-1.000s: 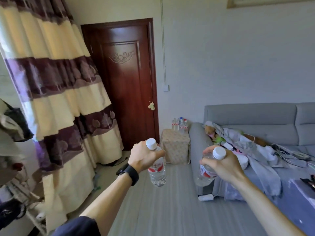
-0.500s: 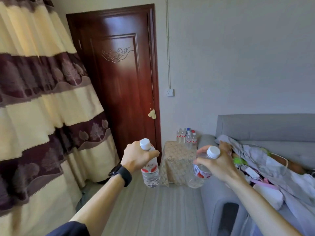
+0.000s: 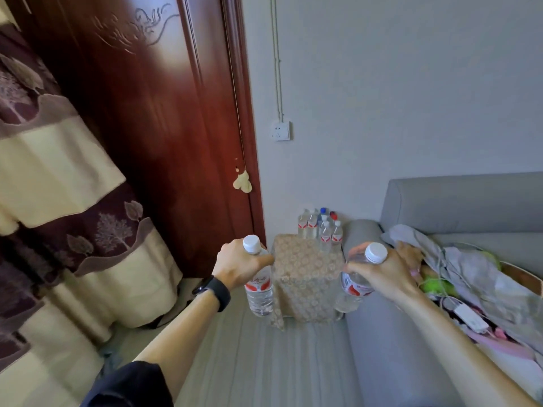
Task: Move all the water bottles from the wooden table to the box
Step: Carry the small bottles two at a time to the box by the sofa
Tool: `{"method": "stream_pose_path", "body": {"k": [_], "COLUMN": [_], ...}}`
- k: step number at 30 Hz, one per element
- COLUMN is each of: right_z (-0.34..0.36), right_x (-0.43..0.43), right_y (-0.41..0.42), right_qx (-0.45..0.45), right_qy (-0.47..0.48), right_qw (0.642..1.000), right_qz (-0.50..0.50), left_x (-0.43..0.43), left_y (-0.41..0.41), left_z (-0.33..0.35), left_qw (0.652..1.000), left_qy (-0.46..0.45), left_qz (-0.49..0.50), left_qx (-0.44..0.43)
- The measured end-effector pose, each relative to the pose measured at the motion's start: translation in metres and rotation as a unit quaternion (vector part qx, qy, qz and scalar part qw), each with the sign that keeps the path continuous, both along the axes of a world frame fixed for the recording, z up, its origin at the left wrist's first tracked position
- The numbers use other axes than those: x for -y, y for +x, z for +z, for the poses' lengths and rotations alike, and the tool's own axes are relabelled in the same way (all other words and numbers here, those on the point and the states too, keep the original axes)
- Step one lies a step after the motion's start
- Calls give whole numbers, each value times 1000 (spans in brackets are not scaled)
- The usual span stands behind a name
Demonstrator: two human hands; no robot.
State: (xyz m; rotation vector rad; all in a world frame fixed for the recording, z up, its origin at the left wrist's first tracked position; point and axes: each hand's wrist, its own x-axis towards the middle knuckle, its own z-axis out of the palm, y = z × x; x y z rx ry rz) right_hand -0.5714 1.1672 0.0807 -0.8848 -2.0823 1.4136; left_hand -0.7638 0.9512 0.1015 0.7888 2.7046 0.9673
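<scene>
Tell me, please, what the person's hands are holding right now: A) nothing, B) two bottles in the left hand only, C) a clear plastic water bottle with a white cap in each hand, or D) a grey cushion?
C: the left hand grips one clear white-capped plastic water bottle, and the right hand grips a second bottle.

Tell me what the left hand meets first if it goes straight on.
Likely the cloth-covered box, near its left edge; the water bottle in the left hand would touch first. Depth is unclear.
</scene>
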Motion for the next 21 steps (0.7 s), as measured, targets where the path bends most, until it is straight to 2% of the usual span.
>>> {"method": "stream_pose_path", "body": {"k": [10,17,21], "right_z": [-45,-101,-138], "right_x": [-179,-250,-276], "right_y": [-179,-292,-346], "right_qx": [67,114,133], "right_qy": [-29,-43,-51], "right_qw": [997,992,990], "right_qz": [-4,24,18], "left_x": [-171,-251,-292], "left_y": [-165,-271,-329], "left_z": [-68,-128,-168], "left_qw": [998,991,986], "left_qy": [-25,-62,-49], "left_qz": [21,9,-15], "left_qx": [58,115,156]}}
